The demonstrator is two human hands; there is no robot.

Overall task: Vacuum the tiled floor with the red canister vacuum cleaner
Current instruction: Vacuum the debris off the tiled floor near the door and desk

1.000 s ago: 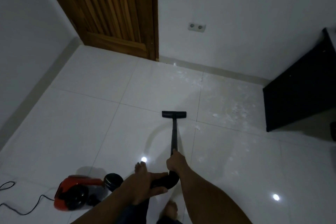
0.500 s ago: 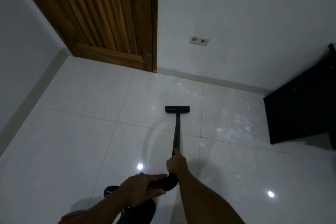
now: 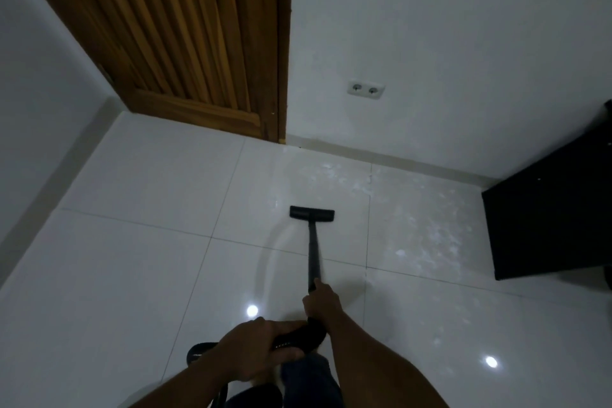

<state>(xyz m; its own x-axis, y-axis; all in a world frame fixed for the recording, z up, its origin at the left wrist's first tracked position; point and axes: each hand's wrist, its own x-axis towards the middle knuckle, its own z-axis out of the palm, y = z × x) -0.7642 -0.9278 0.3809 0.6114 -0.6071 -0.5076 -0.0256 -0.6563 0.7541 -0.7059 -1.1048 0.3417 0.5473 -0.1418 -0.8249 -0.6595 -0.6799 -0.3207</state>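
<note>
Right hand (image 3: 323, 303) fingers (image 3: 317, 284) curled round black vacuum wand (image 3: 313, 252), left hand (image 3: 255, 348) gripping curved hose handle (image 3: 298, 336), floor head (image 3: 312, 212) flat on tiled floor (image 3: 132, 258), pushed nearer the wooden door (image 3: 185, 43) than before

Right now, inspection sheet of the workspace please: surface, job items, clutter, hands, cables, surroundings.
Surface: glossy tiled floor, white dust patch right of the nozzle.
Job's things: black floor nozzle flat on the tile, wand; red canister not in view.
Clutter: black round object by the left wrist, unidentifiable.
Hands: right hand grips wand; left hand grips bent handle.
Cables: nothing seen.
Surroundings: wooden door, wall socket, black cabinet.
</note>
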